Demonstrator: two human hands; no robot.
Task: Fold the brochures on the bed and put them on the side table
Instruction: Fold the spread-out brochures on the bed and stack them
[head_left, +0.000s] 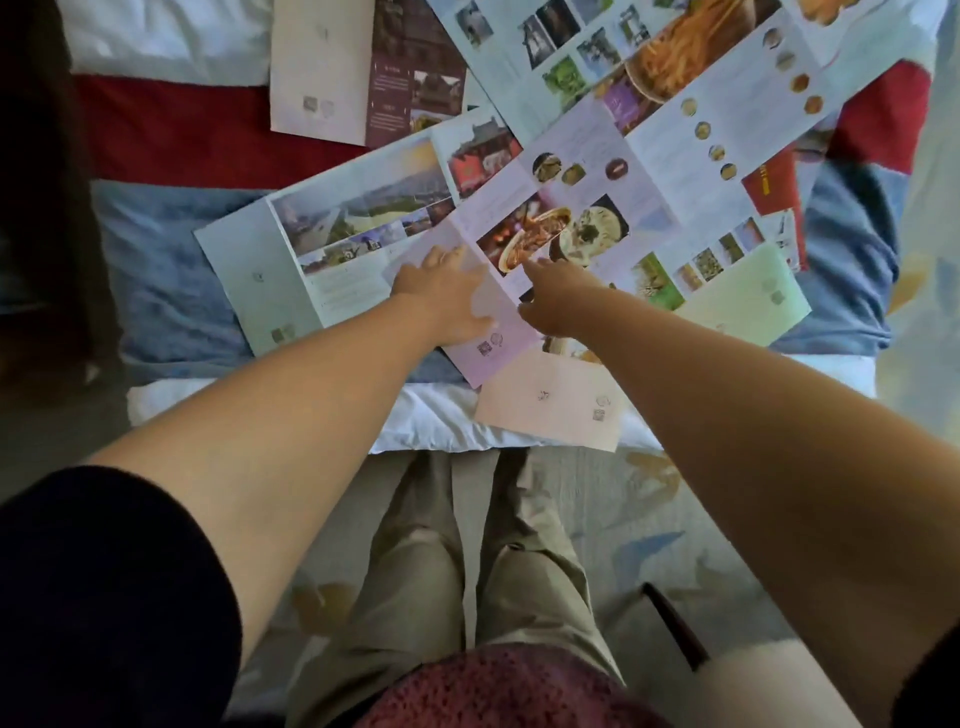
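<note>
My left hand presses flat, fingers straight; right hand forefinger out, on the lilac brochure: thin, limp; I'd pinch its corner nearest the bed edge.

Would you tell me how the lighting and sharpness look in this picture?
Head view: the brochures on the bed are brightest, the sleeve and floor dim; small print is too soft to read.

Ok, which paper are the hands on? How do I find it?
Find the bed with the blue and red cover. Amid the spread papers near its front edge lies the lilac brochure, under the left hand and right hand. The ones beside it are blue-grey, green and peach; it is pale purple with a reddish dish pictured.
</note>
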